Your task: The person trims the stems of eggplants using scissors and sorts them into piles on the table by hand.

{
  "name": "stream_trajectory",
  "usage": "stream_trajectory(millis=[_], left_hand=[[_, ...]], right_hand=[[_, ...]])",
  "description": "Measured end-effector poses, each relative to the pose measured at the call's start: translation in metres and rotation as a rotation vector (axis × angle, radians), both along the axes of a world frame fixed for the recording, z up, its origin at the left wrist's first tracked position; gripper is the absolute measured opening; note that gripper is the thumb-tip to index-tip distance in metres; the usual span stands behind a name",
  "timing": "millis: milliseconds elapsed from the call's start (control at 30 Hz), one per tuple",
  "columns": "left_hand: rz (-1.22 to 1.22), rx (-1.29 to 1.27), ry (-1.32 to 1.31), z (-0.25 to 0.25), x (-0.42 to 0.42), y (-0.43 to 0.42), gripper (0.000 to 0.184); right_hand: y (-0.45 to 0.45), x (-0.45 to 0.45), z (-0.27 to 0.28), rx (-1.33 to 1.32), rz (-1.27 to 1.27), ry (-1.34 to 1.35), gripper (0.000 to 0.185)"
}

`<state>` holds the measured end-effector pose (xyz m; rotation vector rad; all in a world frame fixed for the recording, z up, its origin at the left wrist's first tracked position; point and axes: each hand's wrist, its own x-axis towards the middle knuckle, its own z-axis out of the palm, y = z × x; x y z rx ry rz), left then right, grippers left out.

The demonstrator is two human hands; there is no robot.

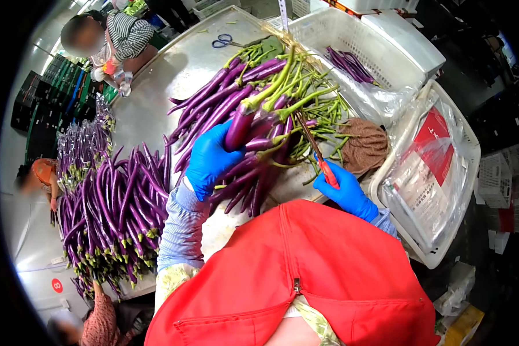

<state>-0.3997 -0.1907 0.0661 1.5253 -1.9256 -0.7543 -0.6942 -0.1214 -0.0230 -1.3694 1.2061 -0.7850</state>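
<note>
Grasping eggplants (239, 131) in left hand (207, 160) and, beside the brown cloth (361, 149), red-handled scissors (327, 172) in right hand (349, 190); best to snip stems (271, 91) squarely, well clear of fingers (222, 132).

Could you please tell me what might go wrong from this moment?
The red-handled scissors in the right hand point up near the stalks of the eggplants gripped in the left hand; a slip might nick that hand or the eggplants. Loose green pieces lie right beside the pile, so some could get mixed in. The brown cloth is close to the right hand and might get in its way.
</note>
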Motion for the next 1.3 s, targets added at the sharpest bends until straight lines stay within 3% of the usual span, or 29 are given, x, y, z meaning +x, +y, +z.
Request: stream_trajectory(millis=[33, 267, 400, 700, 800, 967, 1067, 1167, 1300], left_hand=[[-0.034, -0.018, -0.032, 0.001, -0.006, 0.003, 0.053], [-0.133, -0.064, -0.084, -0.015, -0.019, 0.005, 0.048], [-0.134, -0.073, -0.142, -0.009, -0.024, 0.007, 0.045], [-0.181, -0.006, 0.162, -0.026, -0.019, 0.012, 0.049], [-0.249, 0.045, -0.045, -0.029, -0.018, 0.013, 0.044], [-0.256, 0.026, 0.022, -0.027, -0.023, 0.019, 0.048], [-0.232, -0.021, -0.019, -0.03, -0.024, 0.019, 0.05], [-0.159, -0.113, -0.16, -0.037, -0.024, 0.017, 0.053], [-0.109, -0.204, -0.257, -0.049, -0.032, 0.015, 0.055]], right_hand=[[0.003, -0.001, 0.001, -0.001, -0.011, 0.031, 0.055], [0.012, -0.008, -0.011, 0.002, -0.074, -0.041, 0.048], [0.016, -0.01, -0.003, 0.236, -0.101, -0.131, 0.043], [0.018, -0.021, -0.008, 0.09, -0.028, 0.086, 0.054], [0.009, -0.018, 0.0, 0.091, -0.007, 0.088, 0.053], [0.003, -0.023, -0.008, 0.131, 0.022, 0.227, 0.044], [0.009, -0.024, 0.003, 0.309, -0.07, -0.01, 0.04], [0.015, -0.038, -0.008, 0.288, -0.127, -0.167, 0.042], [0.03, -0.046, -0.01, 0.206, -0.053, -0.078, 0.053]])
